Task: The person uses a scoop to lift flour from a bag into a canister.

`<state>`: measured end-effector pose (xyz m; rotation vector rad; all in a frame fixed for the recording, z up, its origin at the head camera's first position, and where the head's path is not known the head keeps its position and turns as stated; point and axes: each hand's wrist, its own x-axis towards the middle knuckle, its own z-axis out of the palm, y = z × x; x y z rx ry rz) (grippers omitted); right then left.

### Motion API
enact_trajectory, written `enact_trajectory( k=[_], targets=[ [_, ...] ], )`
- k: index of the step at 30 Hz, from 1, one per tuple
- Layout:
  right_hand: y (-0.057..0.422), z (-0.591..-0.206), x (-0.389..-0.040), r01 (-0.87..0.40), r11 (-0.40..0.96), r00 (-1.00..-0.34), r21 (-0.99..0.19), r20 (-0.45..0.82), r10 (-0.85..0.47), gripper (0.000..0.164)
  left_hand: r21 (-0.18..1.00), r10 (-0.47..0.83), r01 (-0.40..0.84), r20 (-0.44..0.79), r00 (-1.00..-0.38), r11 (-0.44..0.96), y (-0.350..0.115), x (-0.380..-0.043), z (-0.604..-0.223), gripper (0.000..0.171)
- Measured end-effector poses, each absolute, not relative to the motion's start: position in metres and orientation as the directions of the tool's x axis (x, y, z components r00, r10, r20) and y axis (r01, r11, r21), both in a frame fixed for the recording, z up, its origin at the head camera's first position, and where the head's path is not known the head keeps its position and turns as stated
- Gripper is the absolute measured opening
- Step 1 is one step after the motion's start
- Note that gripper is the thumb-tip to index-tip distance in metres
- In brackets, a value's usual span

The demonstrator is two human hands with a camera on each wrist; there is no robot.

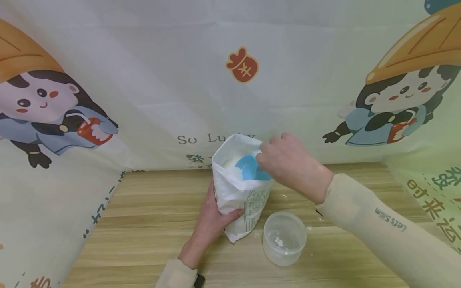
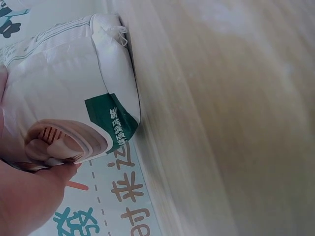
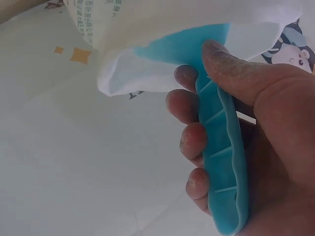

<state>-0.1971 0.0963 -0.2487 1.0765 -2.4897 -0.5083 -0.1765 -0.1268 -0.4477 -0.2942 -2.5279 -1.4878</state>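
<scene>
My left hand (image 1: 214, 218) grips a white bag of flour (image 1: 234, 200) around its side, the thumb lying across the front. The bag leans a little on the table, its mouth open and white powder (image 1: 234, 162) showing inside. In the left wrist view the bag (image 2: 59, 83) bears a green label and a picture of a steamer basket. With my right hand (image 1: 288, 160) I hold a blue scoop (image 1: 248, 168), its bowl inside the bag's mouth. The right wrist view shows fingers and thumb wrapped around the scoop's ribbed handle (image 3: 221, 162).
A clear round plastic tub (image 1: 284, 240) stands right of the bag, with a little white powder at its bottom. Specks of powder dot the wooden table (image 1: 155, 224) nearby. Behind and on both sides hangs a printed cloth backdrop (image 1: 173, 80) with cartoon figures.
</scene>
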Motion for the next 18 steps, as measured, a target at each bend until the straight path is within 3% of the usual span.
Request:
enact_trajectory(
  k=[11, 18],
  targets=[
    [0.106, -0.266, -0.199, -0.646, 0.672, -0.609, 0.363, 0.286, -0.740, 0.021, 0.832, 0.080, 0.298, 0.296, -0.952, 0.468, -0.127, -0.178, -0.452, 0.122],
    [0.111, -0.274, -0.203, -0.663, 0.698, -0.647, 0.270, 0.264, -0.716, 0.024, 0.827, 0.080, 0.300, 0.299, -0.951, 0.476, -0.127, -0.179, -0.452, 0.121]
  ],
)
